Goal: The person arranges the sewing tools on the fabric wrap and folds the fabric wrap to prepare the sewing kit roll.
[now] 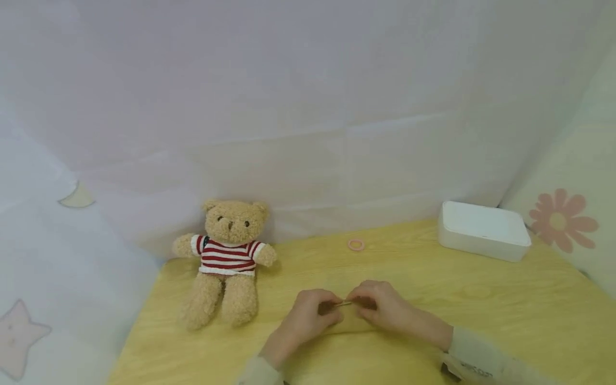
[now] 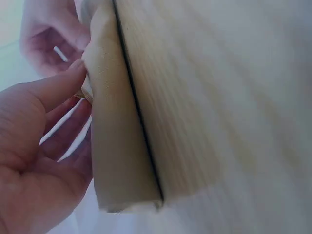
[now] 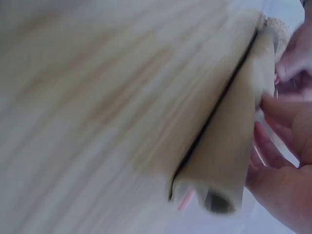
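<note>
A beige fabric piece [image 2: 114, 141] with a thin dark line along one edge is held between both hands, low over the table. In the right wrist view the fabric [image 3: 224, 146] curves over like a roll, with a dark hollow at its near end. My left hand [image 1: 310, 315] pinches its upper edge between thumb and fingers. Close beside it, my right hand [image 1: 385, 306] pinches the same edge, thumb on the near side. In the head view the fabric nearly blends with the yellow tabletop.
A teddy bear [image 1: 228, 259] in a red-and-white striped shirt sits at the back left of the wood-grain table [image 1: 481, 299]. Toward the back middle lies a small pink ring [image 1: 356, 249]. A white box [image 1: 485, 227] stands at the back right, near the pale curtain [image 1: 289, 107].
</note>
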{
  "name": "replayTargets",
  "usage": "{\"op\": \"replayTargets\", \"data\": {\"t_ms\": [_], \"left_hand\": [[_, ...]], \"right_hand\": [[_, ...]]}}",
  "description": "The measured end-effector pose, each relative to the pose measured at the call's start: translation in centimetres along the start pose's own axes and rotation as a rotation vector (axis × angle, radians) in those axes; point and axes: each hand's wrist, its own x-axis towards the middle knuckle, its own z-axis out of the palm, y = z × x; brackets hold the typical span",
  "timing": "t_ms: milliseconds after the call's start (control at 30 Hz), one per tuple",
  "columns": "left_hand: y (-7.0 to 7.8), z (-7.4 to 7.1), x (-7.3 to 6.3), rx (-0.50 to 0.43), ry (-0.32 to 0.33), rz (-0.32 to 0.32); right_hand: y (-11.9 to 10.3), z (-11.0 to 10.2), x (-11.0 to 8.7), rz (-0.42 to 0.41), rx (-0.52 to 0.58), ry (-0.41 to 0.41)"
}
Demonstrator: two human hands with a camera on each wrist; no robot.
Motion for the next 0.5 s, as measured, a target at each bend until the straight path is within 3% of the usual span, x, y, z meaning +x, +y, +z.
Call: {"op": "replayTargets", "data": {"t_ms": [267,367,500], "left_hand": [[-1.0,-1.8,-2.2,0.150,-0.044,-0.001],[-1.6,-2.2,-3.0,0.150,-0.073,-0.026],[-2.1,-2.5,-3.5,0.134,-0.057,-0.022]], "right_hand": [[1.0,-2.4,-2.9,-0.067,-0.123,-0.072],[1.4,-3.2,-3.7,-0.070,-0.139,-0.094],[2.0,-4.0,-4.3,-0.065,-0.195,-0.082]]}}
